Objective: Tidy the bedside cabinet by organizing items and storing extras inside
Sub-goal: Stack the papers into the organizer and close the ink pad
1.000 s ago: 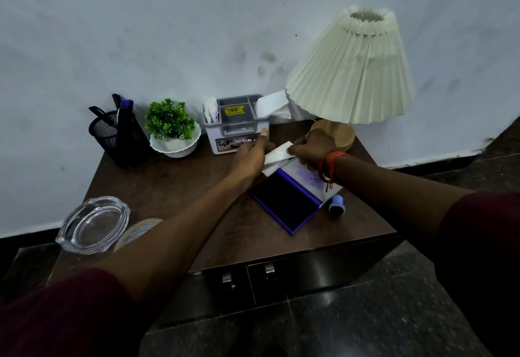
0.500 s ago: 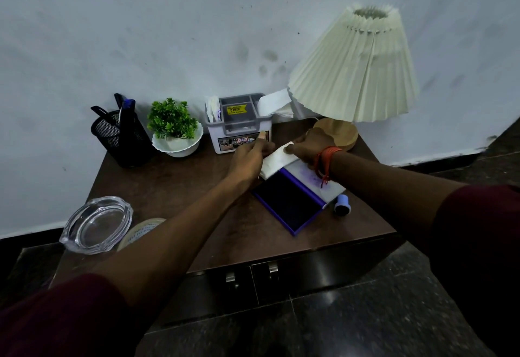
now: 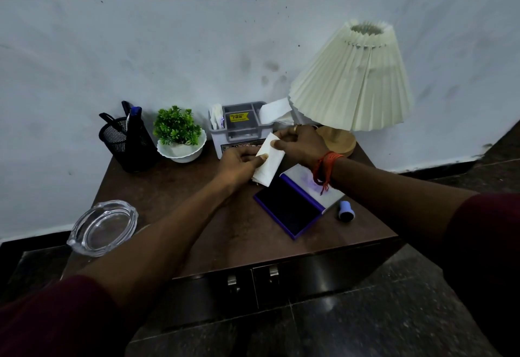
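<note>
— Bedside cabinet [image 3: 174,202] first: what's at risk on our left?

— The glass ashtray [image 3: 102,227] sits at the front left corner, seemingly overhanging the edge, right beside our left forearm. If we sweep that arm back carelessly, we judge it could go over onto the stone floor.

— And further in?

— The mesh pen holder [image 3: 126,143] and the little plant in its white bowl [image 3: 180,137] stand along the wall, well clear. Then the grey organizer [image 3: 239,129], just behind our hands.

— What are the hands doing?

— Our left hand [image 3: 239,165] pinches the lower end of a folded white tissue [image 3: 267,162] between thumb and fingers; our right hand [image 3: 301,143] pinches its upper edge, the other fingers loosely curled. The tissue is held just above the tabletop, in front of the organizer.

— The danger there?

— The open ink pad [image 3: 292,207] lies directly below and to the right of it — if we let the tissue dip, it may stain. Our right wrist thread hangs over the pad's lid too.

— Further right?

— The small blue stamp [image 3: 346,211] near the edge could roll off, and the lamp [image 3: 351,81] leans close to our right hand — a nudge might tip it.
</note>
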{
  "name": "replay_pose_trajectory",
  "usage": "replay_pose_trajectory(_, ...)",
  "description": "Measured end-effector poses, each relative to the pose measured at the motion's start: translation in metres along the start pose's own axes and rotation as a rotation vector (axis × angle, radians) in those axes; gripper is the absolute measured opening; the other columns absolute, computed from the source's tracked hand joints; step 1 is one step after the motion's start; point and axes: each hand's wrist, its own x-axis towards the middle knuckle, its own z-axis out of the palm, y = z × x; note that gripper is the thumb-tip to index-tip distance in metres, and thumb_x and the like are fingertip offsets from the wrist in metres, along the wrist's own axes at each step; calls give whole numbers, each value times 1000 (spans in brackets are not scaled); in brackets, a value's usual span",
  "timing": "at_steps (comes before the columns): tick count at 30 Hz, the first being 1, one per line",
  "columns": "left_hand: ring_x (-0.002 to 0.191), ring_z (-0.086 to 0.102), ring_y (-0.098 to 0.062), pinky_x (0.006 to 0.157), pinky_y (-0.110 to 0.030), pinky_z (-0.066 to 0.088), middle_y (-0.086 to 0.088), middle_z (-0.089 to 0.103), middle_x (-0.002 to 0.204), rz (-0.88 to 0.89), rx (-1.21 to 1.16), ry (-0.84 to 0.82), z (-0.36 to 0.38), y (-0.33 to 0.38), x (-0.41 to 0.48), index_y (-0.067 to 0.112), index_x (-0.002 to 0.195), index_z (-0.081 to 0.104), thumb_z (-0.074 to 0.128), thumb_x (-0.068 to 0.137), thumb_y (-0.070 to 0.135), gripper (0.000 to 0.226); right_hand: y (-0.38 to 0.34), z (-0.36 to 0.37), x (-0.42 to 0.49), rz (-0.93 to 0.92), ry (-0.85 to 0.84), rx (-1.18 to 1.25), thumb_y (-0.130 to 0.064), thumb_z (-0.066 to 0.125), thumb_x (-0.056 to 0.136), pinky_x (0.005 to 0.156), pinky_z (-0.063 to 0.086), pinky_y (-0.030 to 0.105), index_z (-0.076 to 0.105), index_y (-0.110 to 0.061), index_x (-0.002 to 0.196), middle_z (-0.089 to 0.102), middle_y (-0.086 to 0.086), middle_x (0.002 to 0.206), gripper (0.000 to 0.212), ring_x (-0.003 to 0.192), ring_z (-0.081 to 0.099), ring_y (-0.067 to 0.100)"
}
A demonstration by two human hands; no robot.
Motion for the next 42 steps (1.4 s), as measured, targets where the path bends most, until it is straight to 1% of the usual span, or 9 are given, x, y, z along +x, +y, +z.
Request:
replay_pose_trajectory(4,83,66,-17,79,-28,55,-17,71,104,19,0,-24,-7,4,-5,-1,113,68,69,87,11,29,-6,3,-2,-21,-28,55,-18,72,81,93,54,40,66,-22,91,70,6,95,12,97,68,22)
replay_pose_trajectory(9,90,71,-28,81,-40,59,-19,73,101,9,11,-9,-11,3,-7,2,101,72,73,84,16,22,-12,8,-6,-24,-83,84,-17,72,83,96,52,46,68,-13,105,70,15,109,23,102,67,26)
replay_pose_trajectory(13,94,71,-32,84,-45,58,-21,73,101,17,-3,16,-19,0,-6,-1,101,72,74,83,15,24,-13,14,-8,-22,-71,153,-14,72,82,97,52,43,62,-33,87,67,13,111,22,106,65,26)
replay_pose_trajectory(17,88,71,-27,82,-38,59,-21,72,102,12,-47,53,-24,3,-4,-5,105,70,72,84,13,27,-17,17,-8,95,-84,244,-14,69,85,94,53,39,61,-17,118,65,7,112,34,109,62,23)
replay_pose_trajectory(20,63,68,-4,64,-19,58,-16,70,95,42,-84,68,-27,7,-2,-6,99,68,71,85,10,21,-23,16,-12,135,-132,239,-10,63,88,93,54,40,58,-13,126,64,10,123,38,112,61,23)
replay_pose_trajectory(26,62,66,-3,64,-20,58,-16,72,94,107,-61,85,-40,24,6,-2,99,70,72,84,12,20,-39,15,-10,53,-78,255,-3,62,89,54,56,14,60,1,119,66,12,104,30,78,64,13)
replay_pose_trajectory(32,68,69,-8,63,-26,60,-11,73,89,187,14,112,-57,53,21,3,103,71,74,83,13,23,-56,17,13,-24,52,187,-8,71,81,86,58,45,69,-4,107,73,17,100,26,93,70,27)
replay_pose_trajectory(37,82,73,-25,73,-39,61,-10,75,85,243,65,149,-73,63,32,18,84,73,80,77,16,9,-57,35,25,-7,147,171,-17,75,75,88,56,45,73,-14,97,75,8,92,22,89,71,24)
replay_pose_trajectory(42,74,70,-12,58,-23,56,-7,74,86,307,192,133,-79,65,31,7,100,75,81,77,19,26,-61,43,26,-26,188,148,-19,73,77,90,56,41,73,-14,99,75,6,93,22,90,71,21)
